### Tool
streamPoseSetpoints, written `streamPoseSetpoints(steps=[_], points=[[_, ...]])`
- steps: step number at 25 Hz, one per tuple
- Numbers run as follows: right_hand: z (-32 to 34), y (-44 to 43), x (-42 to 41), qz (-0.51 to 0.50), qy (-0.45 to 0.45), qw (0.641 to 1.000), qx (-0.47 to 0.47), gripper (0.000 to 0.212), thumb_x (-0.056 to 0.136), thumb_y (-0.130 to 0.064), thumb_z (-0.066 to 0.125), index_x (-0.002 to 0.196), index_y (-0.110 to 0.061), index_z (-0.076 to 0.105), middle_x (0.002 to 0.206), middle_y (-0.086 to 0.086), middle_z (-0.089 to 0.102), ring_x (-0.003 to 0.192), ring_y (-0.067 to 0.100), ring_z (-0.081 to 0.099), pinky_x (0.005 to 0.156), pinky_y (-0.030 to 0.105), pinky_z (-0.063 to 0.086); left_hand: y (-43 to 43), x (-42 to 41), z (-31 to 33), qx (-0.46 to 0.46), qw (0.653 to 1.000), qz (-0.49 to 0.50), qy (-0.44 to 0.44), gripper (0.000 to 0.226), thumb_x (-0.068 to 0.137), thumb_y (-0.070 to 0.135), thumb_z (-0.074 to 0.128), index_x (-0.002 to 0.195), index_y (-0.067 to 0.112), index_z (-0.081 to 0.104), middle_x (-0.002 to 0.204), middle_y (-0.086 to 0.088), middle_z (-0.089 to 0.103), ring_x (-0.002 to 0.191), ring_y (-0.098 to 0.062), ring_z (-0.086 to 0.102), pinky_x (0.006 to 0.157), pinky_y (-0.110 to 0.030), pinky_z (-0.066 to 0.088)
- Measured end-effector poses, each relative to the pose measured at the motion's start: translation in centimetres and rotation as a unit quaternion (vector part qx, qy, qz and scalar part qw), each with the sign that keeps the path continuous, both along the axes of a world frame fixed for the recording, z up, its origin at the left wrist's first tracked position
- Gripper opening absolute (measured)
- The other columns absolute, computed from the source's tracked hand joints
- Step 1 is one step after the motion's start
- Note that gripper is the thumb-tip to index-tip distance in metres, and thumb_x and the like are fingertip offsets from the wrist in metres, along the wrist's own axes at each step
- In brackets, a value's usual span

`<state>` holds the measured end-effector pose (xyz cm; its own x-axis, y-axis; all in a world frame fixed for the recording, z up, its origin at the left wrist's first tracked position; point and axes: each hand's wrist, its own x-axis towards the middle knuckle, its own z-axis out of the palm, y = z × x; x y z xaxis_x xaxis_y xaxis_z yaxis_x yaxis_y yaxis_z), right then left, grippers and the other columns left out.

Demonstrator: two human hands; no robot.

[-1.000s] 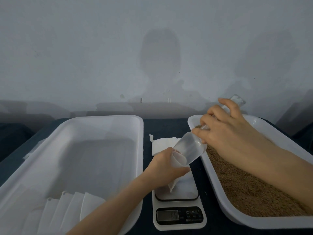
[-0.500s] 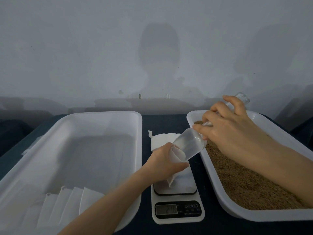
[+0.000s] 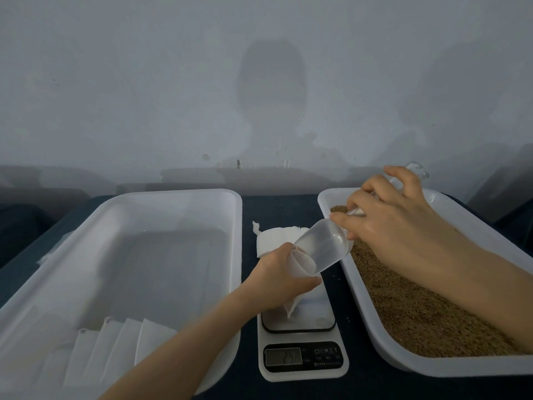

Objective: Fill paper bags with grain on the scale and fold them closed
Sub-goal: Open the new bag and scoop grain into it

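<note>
The left hand point(image 3: 284, 277) has its fingers curled round a white paper bag point(image 3: 292, 306), holding it open on top of the small scale point(image 3: 302, 357) between two white tubs. The right hand point(image 3: 395, 223) grips the handle of a see-through scoop point(image 3: 320, 245) with bent fingers, and the scoop's mouth is tipped into the top of the bag. Brown grain point(image 3: 418, 307) fills the right tub point(image 3: 403, 368), and flat bags point(image 3: 115, 350) lie in the left tub point(image 3: 236, 226)
</note>
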<state>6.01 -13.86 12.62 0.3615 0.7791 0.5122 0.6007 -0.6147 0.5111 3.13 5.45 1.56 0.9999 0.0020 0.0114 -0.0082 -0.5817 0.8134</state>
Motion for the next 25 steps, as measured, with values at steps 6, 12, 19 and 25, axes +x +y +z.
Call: streamPoseSetpoints(steps=[6,12,19,25], points=[[-0.1,-0.3,0.4,0.004,0.010,1.000,0.005,0.048,0.049,0.002,0.081,0.095,-0.013,0.075,0.080,0.012,0.068,0.082,0.037,0.061,0.095,0.053,0.022,-0.1,-0.2,0.1,-0.012,1.000,-0.003,-0.002,0.050,0.076,0.047,0.072,0.111,0.037,0.037,0.094,0.024,0.045,0.085,-0.002,0.053,0.064,-0.011,0.042],[0.1,-1.8,1.2,-0.012,0.027,0.998,0.051,0.034,0.062,-0.017,0.080,0.096,-0.019,0.075,0.086,0.007,0.071,0.084,0.032,0.062,0.093,0.046,0.024,0.0,-0.3,0.3,-0.022,1.000,0.001,-0.001,0.045,0.076,0.044,0.070,0.109,0.036,0.042,0.093,0.020,0.051,0.083,-0.001,0.055,0.062,-0.011,0.042],[-4.8,-6.4,5.5,-0.280,0.293,0.888,0.216,0.028,0.097,-0.029,0.046,0.107,-0.010,0.065,0.074,0.005,0.063,0.063,0.019,0.060,0.051,0.025,0.043,0.0,-0.3,0.3,-0.017,1.000,0.004,0.008,0.046,0.075,0.049,0.068,0.110,0.037,0.041,0.093,0.022,0.050,0.082,-0.003,0.055,0.057,-0.008,0.039],[-8.9,-7.9,6.6,-0.435,0.335,0.828,0.109,0.029,0.097,-0.040,0.041,0.081,-0.023,0.058,0.065,-0.008,0.058,0.058,0.009,0.056,0.069,0.030,0.052,0.1,-0.2,0.1,-0.022,1.000,0.003,0.016,0.048,0.073,0.050,0.068,0.111,0.037,0.042,0.094,0.021,0.050,0.082,-0.003,0.055,0.055,-0.008,0.040]])
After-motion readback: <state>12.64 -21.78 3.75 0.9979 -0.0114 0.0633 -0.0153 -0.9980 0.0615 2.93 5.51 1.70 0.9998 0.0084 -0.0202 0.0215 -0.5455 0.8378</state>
